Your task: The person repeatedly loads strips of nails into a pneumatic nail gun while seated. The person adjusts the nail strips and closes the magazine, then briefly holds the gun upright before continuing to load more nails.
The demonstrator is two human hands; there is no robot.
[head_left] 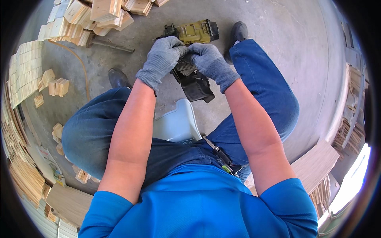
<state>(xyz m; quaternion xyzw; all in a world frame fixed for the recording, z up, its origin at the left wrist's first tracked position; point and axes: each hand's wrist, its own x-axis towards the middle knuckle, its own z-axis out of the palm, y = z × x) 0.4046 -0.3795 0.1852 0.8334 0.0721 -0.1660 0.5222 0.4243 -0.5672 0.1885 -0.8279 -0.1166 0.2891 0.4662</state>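
Observation:
Both of my hands wear grey knit gloves and meet fingertip to fingertip over a pneumatic nail gun on the floor. My left hand (pixel 166 57) is closed, its thumb and fingers pinched toward the other hand. My right hand (pixel 210 60) is closed too, with its fingers curled inward. Whatever lies between the fingertips is hidden. Beyond the hands shows the nail gun's olive-yellow body (pixel 194 31) with black ends. Below the gloves, its black magazine (pixel 196 87) hangs open toward me, and a bundle of thin, dark nails (pixel 185 68) shows in it.
A pale blue stool (pixel 176 119) is between my legs. Stacked wood blocks (pixel 105 10) stand at the far left, loose blocks (pixel 58 87) nearer. An orange hose (pixel 81 63) and a metal bar (pixel 113 46) lie on the concrete. Boards (pixel 317 164) lie at right.

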